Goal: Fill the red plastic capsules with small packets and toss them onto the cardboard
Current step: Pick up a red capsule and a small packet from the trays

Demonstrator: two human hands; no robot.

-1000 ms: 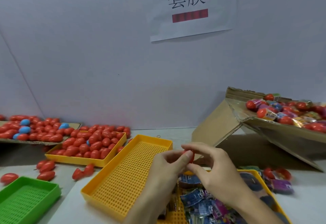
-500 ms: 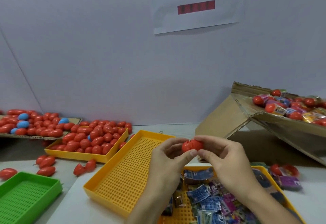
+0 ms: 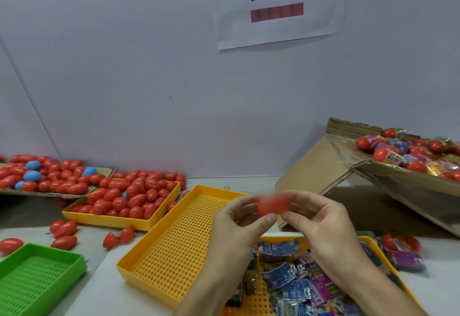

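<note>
both the left hand (image 3: 242, 218) and right hand (image 3: 321, 221) pinch a smooth, blurred red capsule (image 3: 273, 205) above a perforated yellow tray (image 3: 179, 238). crinkly packets (image 3: 293, 281) fill the tray below; glossy oval capsules (image 3: 134, 196) heap at left, beside the flat cardboard (image 3: 62, 193).

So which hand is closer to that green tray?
Left. The left hand holds the red capsule on the side toward the green tray; the right hand grips it from the farther side.

Left hand (image 3: 245, 218): bare, no glove, no ring; short plain thumbnail.
Right hand (image 3: 321, 218): bare, no glove, no ring or watch.
Left forearm (image 3: 211, 283): uncovered as far as it shows, no sleeve, rising beside the yellow tray (image 3: 179, 241).
Right forearm (image 3: 380, 288): uncovered, no cuff or band.
</note>
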